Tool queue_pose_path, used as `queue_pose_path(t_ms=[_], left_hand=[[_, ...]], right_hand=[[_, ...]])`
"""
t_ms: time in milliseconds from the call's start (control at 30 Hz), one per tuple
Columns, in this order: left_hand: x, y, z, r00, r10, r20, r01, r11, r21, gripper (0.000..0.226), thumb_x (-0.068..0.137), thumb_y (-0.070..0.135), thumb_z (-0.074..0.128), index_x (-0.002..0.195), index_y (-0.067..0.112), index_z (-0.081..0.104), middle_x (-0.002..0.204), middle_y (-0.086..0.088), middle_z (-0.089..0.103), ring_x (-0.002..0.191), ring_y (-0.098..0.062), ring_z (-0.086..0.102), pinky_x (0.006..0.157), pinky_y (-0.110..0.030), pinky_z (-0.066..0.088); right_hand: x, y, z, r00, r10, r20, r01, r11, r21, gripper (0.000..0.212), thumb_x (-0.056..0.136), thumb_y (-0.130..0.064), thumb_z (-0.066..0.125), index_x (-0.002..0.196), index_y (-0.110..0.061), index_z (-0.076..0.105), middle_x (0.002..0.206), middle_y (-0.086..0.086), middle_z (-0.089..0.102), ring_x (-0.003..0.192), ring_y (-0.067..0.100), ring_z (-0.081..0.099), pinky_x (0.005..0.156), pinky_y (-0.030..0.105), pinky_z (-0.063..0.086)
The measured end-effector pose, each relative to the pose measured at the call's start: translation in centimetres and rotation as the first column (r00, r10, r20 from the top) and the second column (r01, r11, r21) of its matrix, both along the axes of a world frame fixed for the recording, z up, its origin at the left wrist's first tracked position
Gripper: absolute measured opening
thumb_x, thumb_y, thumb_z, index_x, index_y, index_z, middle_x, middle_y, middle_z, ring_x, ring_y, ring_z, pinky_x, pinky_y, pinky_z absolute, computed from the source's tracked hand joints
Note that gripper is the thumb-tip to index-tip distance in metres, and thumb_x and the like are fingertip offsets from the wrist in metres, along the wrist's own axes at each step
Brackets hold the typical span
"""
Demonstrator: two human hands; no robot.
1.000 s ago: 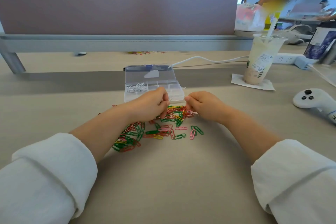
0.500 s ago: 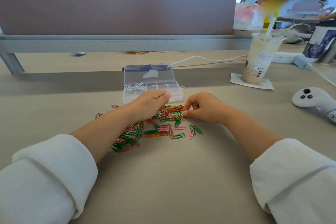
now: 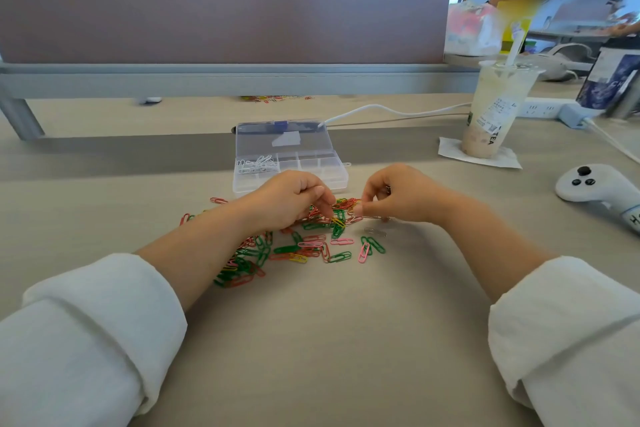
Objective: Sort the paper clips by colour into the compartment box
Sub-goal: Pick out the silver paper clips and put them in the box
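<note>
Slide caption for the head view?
Left hand and right hand finger mixed coloured paper clips before the open compartment box; white clips lie in one cell.

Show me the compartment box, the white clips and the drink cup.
compartment box [image 3: 330, 166]: head view, bare right compartment.
white clips [image 3: 258, 165]: head view, middle of bunch.
drink cup [image 3: 497, 109]: head view, its label.

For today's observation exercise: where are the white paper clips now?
In the head view, the white paper clips lie in the compartment box's back-left compartment, just beyond the left hand.
</note>
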State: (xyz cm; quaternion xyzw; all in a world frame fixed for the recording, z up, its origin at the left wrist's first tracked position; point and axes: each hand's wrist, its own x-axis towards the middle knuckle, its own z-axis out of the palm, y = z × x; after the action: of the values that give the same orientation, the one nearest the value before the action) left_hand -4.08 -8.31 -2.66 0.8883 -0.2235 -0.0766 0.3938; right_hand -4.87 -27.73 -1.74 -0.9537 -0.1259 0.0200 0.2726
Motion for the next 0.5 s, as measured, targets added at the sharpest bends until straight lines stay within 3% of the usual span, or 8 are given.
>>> queue_pose_path(t_ms=[133,267,367,500], left_hand=[[0.3,0.0,-0.1,0.999,0.04,0.018,-0.039,0.997,-0.061,0.032,0.099,0.01,0.032,0.092,0.029,0.058,0.086,0.012,0.069,0.049,-0.007,0.037,0.049,-0.019,0.036],[0.6,0.0,-0.1,0.997,0.072,-0.004,-0.072,0.995,-0.066,0.036,0.093,0.003,0.03,0.099,0.024,0.058,0.077,0.009,0.064,0.053,-0.012,0.036,0.051,-0.027,0.035],[0.2,-0.2,0.2,0.997,0.071,0.018,-0.069,0.995,-0.069,0.027,0.097,0.015,0.031,0.094,0.021,0.056,0.063,0.004,0.044,0.052,-0.011,0.033,0.05,-0.024,0.03],[-0.7,-0.4,0.9,0.996,0.023,0.09,-0.024,1.0,0.014,0.037,0.099,0.034,0.029,0.076,0.021,0.055,0.057,0.006,0.038,0.05,-0.007,0.035,0.052,-0.023,0.029]], right_hand=[[-0.3,-0.3,0.7,0.985,0.003,-0.17,-0.033,0.985,-0.171,0.016,0.072,-0.033,0.078,0.072,-0.022,0.066,0.059,-0.01,0.049,0.055,0.006,0.044,0.052,0.017,0.032],[-0.2,0.3,0.4,0.979,0.02,-0.204,-0.062,0.978,-0.2,0.015,0.079,-0.031,0.072,0.073,-0.021,0.064,0.061,-0.008,0.052,0.056,0.007,0.046,0.051,0.018,0.034],[-0.3,0.9,0.3,0.982,0.049,-0.181,-0.088,0.972,-0.218,0.019,0.088,-0.031,0.061,0.082,-0.013,0.064,0.068,-0.004,0.055,0.064,0.011,0.048,0.057,0.02,0.038],[-0.4,1.3,0.3,0.998,0.013,-0.069,-0.023,0.989,-0.146,0.028,0.099,-0.031,0.039,0.092,-0.008,0.055,0.078,0.0,0.054,0.079,0.018,0.049,0.071,0.026,0.035]])
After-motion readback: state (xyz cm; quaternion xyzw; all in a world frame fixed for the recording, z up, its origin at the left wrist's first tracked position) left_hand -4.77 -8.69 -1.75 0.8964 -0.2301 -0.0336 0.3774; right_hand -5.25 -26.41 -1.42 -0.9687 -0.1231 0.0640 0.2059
